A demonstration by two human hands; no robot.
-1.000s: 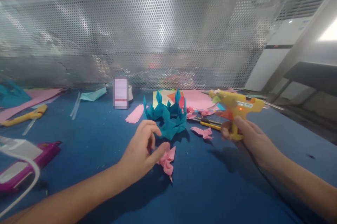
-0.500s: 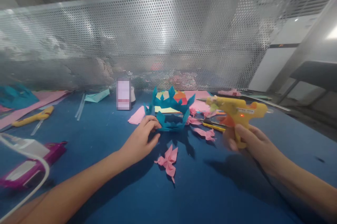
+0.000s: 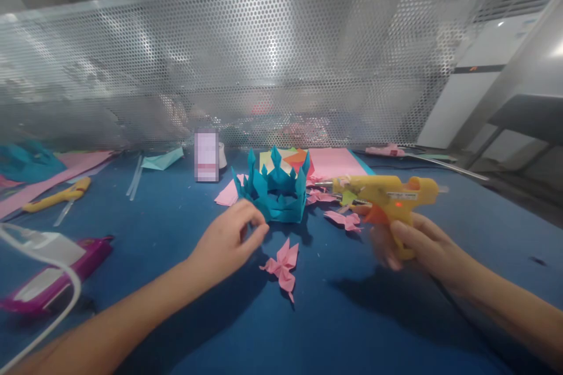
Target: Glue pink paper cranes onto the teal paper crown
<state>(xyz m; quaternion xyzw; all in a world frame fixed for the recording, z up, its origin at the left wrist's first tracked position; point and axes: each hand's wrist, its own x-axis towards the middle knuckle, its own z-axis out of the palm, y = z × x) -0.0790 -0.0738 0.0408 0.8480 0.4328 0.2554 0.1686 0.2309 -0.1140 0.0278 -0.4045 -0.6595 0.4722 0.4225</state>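
Observation:
A blue folded-paper crown [image 3: 284,208] with pointed tips stands upright on the blue table. My left hand [image 3: 235,234] is at its near left edge, fingers loosely curled with a gap to the thumb and nothing visible between them. Whether the fingertips touch the crown I cannot tell. In my right hand [image 3: 416,240] is a yellow hot glue gun [image 3: 382,190], held by its grip with the nozzle pointing left toward the crown. Its red light is lit. A pink paper flower [image 3: 282,268] lies just in front of the crown, and another pink folded piece [image 3: 345,220] lies under the nozzle's side.
Pink paper sheets [image 3: 332,162] lie behind the crown. A phone-like upright screen [image 3: 206,155] stands left of it. Farther left are a yellow-handled tool [image 3: 59,196], clear glue sticks [image 3: 135,178] and a magenta case [image 3: 94,252] with a white cable. A perforated metal screen [image 3: 272,70] borders the back.
The crown has shifted slightly left and turned, now sitting more upright. My right hand has lowered the glue gun and moved it a little left. My left hand stays close to the crown.

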